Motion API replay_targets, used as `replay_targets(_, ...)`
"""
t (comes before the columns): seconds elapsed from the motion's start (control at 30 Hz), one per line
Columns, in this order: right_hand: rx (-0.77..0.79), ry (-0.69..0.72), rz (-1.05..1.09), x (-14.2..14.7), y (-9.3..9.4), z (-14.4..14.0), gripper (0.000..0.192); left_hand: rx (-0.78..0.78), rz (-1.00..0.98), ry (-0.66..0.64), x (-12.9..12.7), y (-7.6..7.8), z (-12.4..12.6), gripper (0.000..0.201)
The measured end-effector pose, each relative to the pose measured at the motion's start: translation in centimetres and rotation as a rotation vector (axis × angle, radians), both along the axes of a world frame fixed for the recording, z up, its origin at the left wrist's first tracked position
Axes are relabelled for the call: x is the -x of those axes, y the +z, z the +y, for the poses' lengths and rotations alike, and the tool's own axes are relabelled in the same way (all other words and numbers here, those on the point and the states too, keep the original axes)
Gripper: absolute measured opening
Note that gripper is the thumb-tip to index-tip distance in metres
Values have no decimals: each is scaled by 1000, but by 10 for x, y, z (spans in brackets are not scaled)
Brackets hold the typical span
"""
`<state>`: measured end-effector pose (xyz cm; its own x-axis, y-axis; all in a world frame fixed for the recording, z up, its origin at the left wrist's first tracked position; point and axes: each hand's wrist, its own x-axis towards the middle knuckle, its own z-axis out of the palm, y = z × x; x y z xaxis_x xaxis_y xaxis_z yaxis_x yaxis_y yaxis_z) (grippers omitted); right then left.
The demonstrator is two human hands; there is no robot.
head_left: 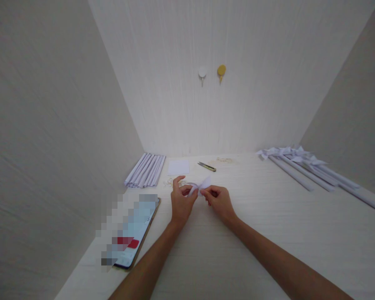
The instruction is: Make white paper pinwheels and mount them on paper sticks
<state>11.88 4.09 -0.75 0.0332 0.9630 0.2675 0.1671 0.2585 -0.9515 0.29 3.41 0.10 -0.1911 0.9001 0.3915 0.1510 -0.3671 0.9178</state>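
Between my two hands is a small piece of white paper (204,183), bent into curved folds like a pinwheel. My left hand (181,203) pinches its left side between thumb and fingers, with the index finger raised. On the right side, the fingertips of my right hand (218,201) pinch the paper near its middle. Just beyond my hands lie a flat white paper square (178,167) and a pair of thread snips (207,166). A loose heap of pale bands (171,182) sits behind my left hand, partly hidden by it.
Rolled paper tubes (145,171) lie in a row at the back left. At the right, long paper sticks (303,166) carry folded paper pinwheels. A phone (140,233), partly blurred, rests left of my arm. More pale bands (225,160) lie near the back wall, which bears two hooks (221,71).
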Motion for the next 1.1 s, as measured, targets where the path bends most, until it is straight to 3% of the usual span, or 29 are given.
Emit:
replay_targets(0.3, 20, 41, -84, -2, 0, 2, 26, 37, -21, -30, 0, 1, 1, 47)
replay_targets(0.63, -93, -64, -174, 0, 2, -2, 24, 39, 5, -25, 1, 0, 2, 46)
replay_targets(0.9, 21, 73, -126, 0, -2, 3, 27, 45, -100, -68, 1, 2, 3, 48)
replay_targets(1.1, -64, -31, -132, 0, -1, 0, 24, 68, -119, -81, 2, 1, 3, 50)
